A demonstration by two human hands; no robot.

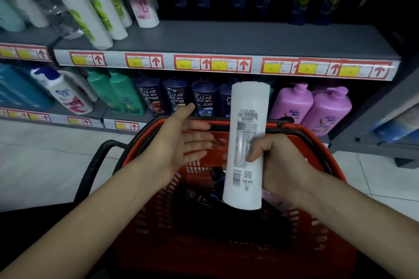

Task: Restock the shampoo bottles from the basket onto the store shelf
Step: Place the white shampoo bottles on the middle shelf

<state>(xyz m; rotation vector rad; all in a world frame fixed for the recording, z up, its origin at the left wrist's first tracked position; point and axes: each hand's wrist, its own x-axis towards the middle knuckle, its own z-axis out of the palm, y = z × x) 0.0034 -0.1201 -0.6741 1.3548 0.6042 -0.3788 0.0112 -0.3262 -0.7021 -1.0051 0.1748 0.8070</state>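
Observation:
My right hand [278,165] grips a tall white shampoo bottle [247,120] upright above the red basket [317,217], its printed back label facing me. My left hand [181,142] hovers palm-up and open just left of the bottle, apart from it. Dark bottles [204,201] lie inside the basket beneath the white one. The grey store shelf [226,38] ahead has a bare stretch in front of dark bottles at its back.
White bottles [97,7] with green and pink labels stand on the shelf's left part. Below, a lower shelf holds green, dark blue CLEAR [176,97] and pink pump bottles [326,111]. The basket's black handle [95,165] sticks out left. White tiled floor surrounds the basket.

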